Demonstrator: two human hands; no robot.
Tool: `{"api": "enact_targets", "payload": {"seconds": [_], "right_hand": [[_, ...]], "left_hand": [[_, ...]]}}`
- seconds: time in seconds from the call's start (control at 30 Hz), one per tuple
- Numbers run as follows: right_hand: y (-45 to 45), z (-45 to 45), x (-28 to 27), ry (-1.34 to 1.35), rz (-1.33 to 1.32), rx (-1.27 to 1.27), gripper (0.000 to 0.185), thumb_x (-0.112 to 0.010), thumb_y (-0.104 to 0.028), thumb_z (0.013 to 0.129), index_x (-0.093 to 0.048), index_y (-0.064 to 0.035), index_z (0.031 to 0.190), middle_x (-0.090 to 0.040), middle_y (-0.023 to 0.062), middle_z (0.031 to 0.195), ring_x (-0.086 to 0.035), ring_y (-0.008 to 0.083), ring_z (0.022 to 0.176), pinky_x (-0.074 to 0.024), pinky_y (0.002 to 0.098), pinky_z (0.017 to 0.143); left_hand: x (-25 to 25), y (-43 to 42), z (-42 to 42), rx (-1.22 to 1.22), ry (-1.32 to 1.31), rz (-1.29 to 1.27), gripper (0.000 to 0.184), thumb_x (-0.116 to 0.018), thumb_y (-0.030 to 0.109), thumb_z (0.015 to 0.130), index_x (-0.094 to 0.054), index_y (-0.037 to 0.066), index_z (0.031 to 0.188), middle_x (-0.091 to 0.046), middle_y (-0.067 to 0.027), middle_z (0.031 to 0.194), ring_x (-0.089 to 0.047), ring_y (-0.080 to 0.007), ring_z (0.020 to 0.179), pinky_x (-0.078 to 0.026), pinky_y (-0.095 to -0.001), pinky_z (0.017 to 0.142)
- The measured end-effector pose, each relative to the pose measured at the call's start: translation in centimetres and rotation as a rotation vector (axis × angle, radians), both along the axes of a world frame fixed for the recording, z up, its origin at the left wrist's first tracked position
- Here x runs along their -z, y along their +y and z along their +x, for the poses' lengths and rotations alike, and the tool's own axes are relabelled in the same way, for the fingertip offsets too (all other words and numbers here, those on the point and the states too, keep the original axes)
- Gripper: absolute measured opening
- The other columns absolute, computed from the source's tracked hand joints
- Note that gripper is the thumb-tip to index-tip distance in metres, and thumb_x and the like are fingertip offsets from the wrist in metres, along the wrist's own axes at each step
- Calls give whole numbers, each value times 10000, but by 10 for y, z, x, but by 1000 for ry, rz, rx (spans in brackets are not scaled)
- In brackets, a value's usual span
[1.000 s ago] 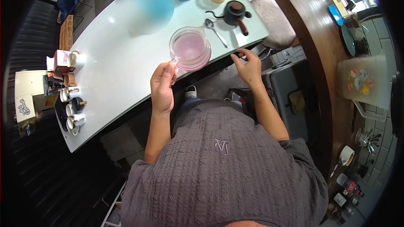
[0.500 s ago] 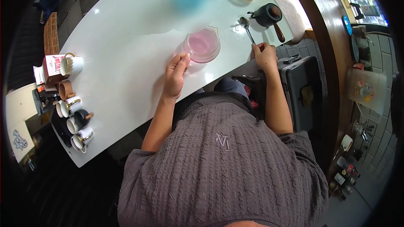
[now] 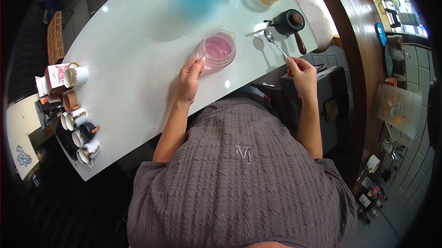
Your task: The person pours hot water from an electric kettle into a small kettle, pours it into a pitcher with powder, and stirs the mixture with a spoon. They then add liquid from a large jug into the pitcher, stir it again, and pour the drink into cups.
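Pinching the spoon point(image 3: 277, 46) by its handle end, the right grip point(image 3: 304, 77) has thumb and fingers closed together. A firm, level hold works best, with the spoon clear of the black pot point(image 3: 286, 22) just beyond. The left grip point(image 3: 189, 82) is closed on the handle of the jug point(image 3: 230, 58), which sits just past those fingertips, on or above the counter point(image 3: 129, 91); steadiness should keep the pink liquid point(image 3: 218, 46) from slopping. Compared with half a second earlier, the spoon shows farther from its shadow, apparently raised.
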State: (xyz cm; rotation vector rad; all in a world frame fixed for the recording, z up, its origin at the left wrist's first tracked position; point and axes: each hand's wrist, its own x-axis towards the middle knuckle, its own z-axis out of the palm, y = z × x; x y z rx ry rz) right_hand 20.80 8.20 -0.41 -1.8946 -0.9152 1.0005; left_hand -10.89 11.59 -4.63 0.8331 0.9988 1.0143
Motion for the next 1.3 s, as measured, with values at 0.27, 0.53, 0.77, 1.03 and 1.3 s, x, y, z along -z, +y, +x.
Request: {"api": "enact_targets", "payload": {"seconds": [0.27, 0.53, 0.77, 1.03, 1.3], "right_hand": [[0, 31, 4, 412, 9, -38, 219, -616, -199, 918, -619, 20, 926, -596, 20, 746, -539, 83, 658, -428, 224, 594], [35, 19, -20, 589, 341, 109, 184, -493, -213, 989, -551, -52, 920, -553, 32, 736, -492, 104, 650, -407, 229, 607], [58, 3, -25, 709, 408, 48, 294, -472, -263, 1005, -604, -1, 1026, -564, 27, 739, -480, 88, 660, -406, 214, 623], [86, -70, -40, -73, 609, -515, 159, -574, -130, 939, -649, 9, 952, -684, 77, 763, -620, 90, 646, -456, 222, 594], [100, -95, -21, -662, 840, -717, 84, -655, -116, 850, -662, -33, 861, -650, 78, 750, -572, 275, 707, -460, 385, 663]], "left_hand": [[7, 2, 17, -72, -31, 3, 206, -543, 212, 943, -583, 101, 776, -401, 90, 675, -310, -30, 625, -261, -195, 590], [7, 3, 28, -129, -33, -20, 188, -542, 223, 942, -601, 93, 820, -415, 85, 681, -314, -28, 617, -266, -185, 582], [11, -2, 29, -108, 59, -4, 239, -466, 251, 976, -482, 112, 782, -414, 54, 725, -335, -54, 654, -287, -201, 615], [9, -9, 29, -93, 146, 120, 273, -510, 288, 986, -583, 32, 1047, -543, 1, 879, -474, -54, 714, -402, -207, 676], [0, -33, 17, -224, 284, 75, 371, -535, 301, 975, -505, 22, 1218, -518, -55, 1133, -552, -85, 765, -445, -239, 712]]}}
